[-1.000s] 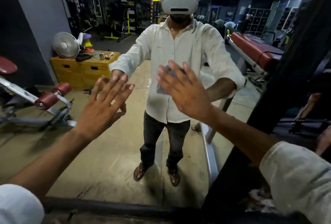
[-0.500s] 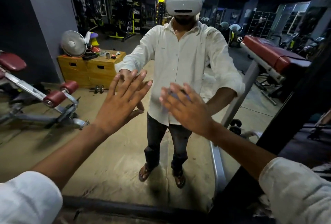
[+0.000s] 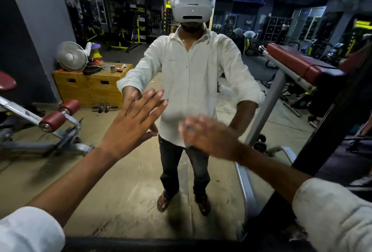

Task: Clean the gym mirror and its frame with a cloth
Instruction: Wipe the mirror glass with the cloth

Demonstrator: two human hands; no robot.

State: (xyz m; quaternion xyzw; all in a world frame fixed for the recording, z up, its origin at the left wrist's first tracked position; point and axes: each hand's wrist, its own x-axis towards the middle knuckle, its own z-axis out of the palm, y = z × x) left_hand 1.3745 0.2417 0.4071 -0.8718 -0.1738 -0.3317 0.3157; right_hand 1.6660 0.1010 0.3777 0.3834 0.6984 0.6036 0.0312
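Note:
The gym mirror (image 3: 120,181) fills most of the view and reflects me in a white shirt. My left hand (image 3: 130,122) lies flat on the glass with its fingers straight and spread. My right hand (image 3: 209,136) is blurred, flat against the glass lower down at the centre right. It presses a bluish cloth (image 3: 188,128), of which only a hint shows between the fingers. The dark mirror frame (image 3: 326,143) runs diagonally up the right side, and its bottom bar (image 3: 141,244) crosses the lower edge.
Everything in the glass is a reflection: a wooden box (image 3: 90,88) with a fan (image 3: 71,56), a bench with red rollers (image 3: 54,120) at left, small dumbbells (image 3: 103,108), and a red padded bench (image 3: 302,64) at right. Dark equipment lies beyond the frame.
My right hand has slid down the glass with the cloth and is now blurred. My left hand stays flat on the mirror, shifted slightly right as the view moved.

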